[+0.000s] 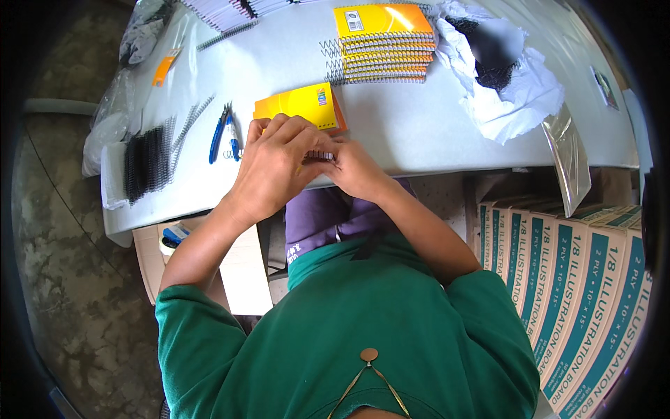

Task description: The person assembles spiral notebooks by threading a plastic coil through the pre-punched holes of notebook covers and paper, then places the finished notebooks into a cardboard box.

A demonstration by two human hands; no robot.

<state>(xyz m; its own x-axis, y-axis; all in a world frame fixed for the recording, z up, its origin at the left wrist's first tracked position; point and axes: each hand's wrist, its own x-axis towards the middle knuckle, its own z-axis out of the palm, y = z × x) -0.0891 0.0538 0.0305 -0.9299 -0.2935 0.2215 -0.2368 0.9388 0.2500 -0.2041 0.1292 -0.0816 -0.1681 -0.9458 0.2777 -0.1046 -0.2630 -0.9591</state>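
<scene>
Left hand (273,166) and right hand (359,171) pinch a mostly hidden ridged edge (320,156), upper centre of frame; yellow notebook (296,103) lies just above, long axis roughly left-to-right, nearer the left hand.

Both hands (273,162) close together, fingers (285,128) curled, forearms (222,234) bare.

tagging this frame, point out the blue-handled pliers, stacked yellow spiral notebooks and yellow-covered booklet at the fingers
Blue-handled pliers (218,138), head view: left handle
Stacked yellow spiral notebooks (387,49), head view: coiled edge
Yellow-covered booklet (299,105), head view: yellow cover
</scene>
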